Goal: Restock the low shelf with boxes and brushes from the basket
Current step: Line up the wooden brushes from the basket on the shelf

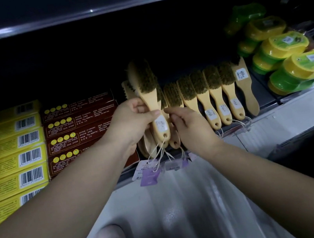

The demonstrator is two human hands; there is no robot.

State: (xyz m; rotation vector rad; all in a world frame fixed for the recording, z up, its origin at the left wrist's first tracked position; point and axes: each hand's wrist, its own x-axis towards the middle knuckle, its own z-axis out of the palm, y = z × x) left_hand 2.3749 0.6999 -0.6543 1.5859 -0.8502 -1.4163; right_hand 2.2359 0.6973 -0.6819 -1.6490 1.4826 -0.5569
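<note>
Centre: row of pale wooden-handled brushes (pixel 216 97). Handles smooth, matt, unvarnished look; olive-brown bristles coarse, dense. Same finish on the raised wooden brush (pixel 148 91) in the grip of the left hand (pixel 131 120). Handles carry white paper stickers (pixel 209 113); purple paper tags (pixel 149 174) hang on thin pale string.

Left: yellow cardboard boxes (pixel 10 160), slight sheen. Beside them, dark red cardboard boxes (pixel 83 128), matt.

Right: yellow-and-green plastic cases (pixel 296 68), glossy.

Top: grey shelf edge (pixel 133 1), metal-like, reflective.

Bottom: pale floor (pixel 196 205), glossy.

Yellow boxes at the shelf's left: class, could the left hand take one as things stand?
Probably not yet: the left hand grips a brush by its handle, though nothing stands before the yellow boxes.
</note>
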